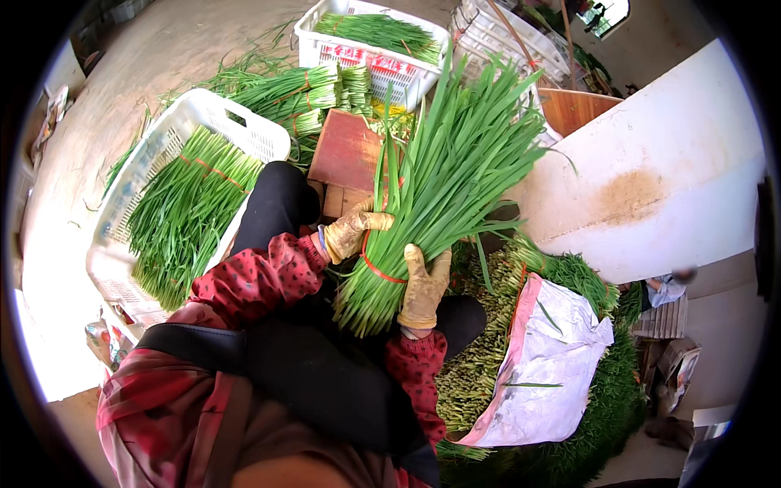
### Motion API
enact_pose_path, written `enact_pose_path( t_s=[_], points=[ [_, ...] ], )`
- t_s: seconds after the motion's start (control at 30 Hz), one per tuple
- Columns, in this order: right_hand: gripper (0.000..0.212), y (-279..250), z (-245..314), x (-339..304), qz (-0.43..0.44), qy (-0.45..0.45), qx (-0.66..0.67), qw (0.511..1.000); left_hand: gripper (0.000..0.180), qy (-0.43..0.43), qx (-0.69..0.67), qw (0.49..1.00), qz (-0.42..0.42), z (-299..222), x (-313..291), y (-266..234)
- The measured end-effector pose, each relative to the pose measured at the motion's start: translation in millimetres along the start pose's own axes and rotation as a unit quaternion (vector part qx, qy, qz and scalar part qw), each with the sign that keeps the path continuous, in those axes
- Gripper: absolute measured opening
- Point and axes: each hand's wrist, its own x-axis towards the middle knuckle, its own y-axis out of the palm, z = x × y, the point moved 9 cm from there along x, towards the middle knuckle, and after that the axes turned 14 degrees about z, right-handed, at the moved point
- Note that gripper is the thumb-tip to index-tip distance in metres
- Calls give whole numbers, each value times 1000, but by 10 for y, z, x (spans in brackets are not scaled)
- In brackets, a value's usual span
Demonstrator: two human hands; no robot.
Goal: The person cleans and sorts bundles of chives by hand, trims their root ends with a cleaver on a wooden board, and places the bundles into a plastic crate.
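Produce-packing workspace, white crates [262, 137], bundled greens [455, 167]

Green leaves [468, 163], orange band [375, 267], spotted red sleeves [259, 275]

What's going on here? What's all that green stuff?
Someone is holding a big bundle of long green leafy stalks. The left hand, in a yellow glove, grips one side; the right hand, gloved too, lies against the other. A thin red-orange band shows around its lower part. More banded green bundles lie in a white plastic basket on the left.
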Motion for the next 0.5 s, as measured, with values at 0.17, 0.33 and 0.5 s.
enact_pose_path(
  t_s=[0.17, 0.33, 0.5],
  points=[
    [75, -53, -136, 74, -29, 35, -42, 998, 76, 26, 54, 998, 37, -44, -135, 92],
    [74, 20, -144, 34, -42, 40, -64, 996, 82, 23, 269, 962, -37, -113, -187, 74],
    [56, -15, -164, -62, -66, 23, -79, 994, 55, 108, 104, 985, -90, -191, -227, 79]
  ],
)
